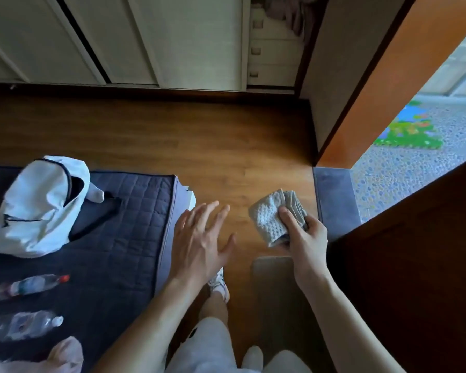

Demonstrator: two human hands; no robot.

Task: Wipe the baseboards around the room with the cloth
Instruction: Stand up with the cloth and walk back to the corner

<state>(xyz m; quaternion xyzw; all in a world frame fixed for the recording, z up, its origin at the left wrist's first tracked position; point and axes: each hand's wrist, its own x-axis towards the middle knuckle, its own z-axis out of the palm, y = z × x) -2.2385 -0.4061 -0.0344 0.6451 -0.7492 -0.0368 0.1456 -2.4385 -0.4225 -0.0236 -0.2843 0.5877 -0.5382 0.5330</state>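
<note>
Your legs in pale shorts (pixel 207 345) sit lowest in view. One white shoe (pixel 219 286) is on the wooden floor (pixel 199 141), just right of the dark quilted mattress (pixel 124 211).

Left hand (pixel 199 243): palm down, fingers straight and spread, holding nothing. It hovers over the floor off the mattress's right edge.

Right hand (pixel 304 238): farther right of the mattress, thumb on top and fingers curled under a folded grey cloth (pixel 269 216). You grip it above the floor.

A small grey mat (pixel 275 292) lies on the floor right of the mattress, under your right forearm.

The dark baseboard (pixel 313 130) runs along the foot of the wall beyond and right of the mattress, well apart from the cloth.

On the mattress:
- a white backpack (pixel 38 205) at its far left
- a red-capped bottle (pixel 33 285) nearer you, lying down
- a clear bottle (pixel 24 324) nearer still, also lying down

Beyond the mattress, across the floor, are pale wardrobe doors (pixel 119 36).

Far right of the mattress a dark wooden door (pixel 414 251) stands open beside a grey threshold (pixel 334 200).
</note>
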